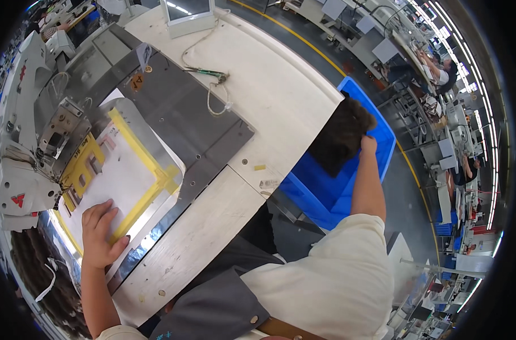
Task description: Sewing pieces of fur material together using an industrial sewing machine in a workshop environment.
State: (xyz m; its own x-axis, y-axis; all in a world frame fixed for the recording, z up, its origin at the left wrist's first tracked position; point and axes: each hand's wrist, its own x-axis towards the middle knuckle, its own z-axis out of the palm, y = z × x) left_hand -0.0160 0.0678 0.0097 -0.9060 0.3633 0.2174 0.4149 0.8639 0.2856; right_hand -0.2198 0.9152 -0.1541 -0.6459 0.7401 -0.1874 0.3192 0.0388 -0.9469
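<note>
My left hand (101, 235) rests on a white sewing template (121, 181) edged with yellow tape, its fingers stretched out over the lower part. The template lies on the bed of an industrial sewing machine (54, 153), beside the needle head. Out to the right, my right hand (369, 145) is closed on the edge of a dark brown furry piece (338, 139). This piece hangs over a blue plastic bin (381, 131), next to the table corner. My right fingertips are partly hidden by the fur.
A white worktable (269, 73) runs along the right of the machine. On it lie green-handled thread snips (210, 73) on a cord, and a screen (189, 14) stands at the back. More dark fur (40, 275) lies at lower left. People work at benches far right.
</note>
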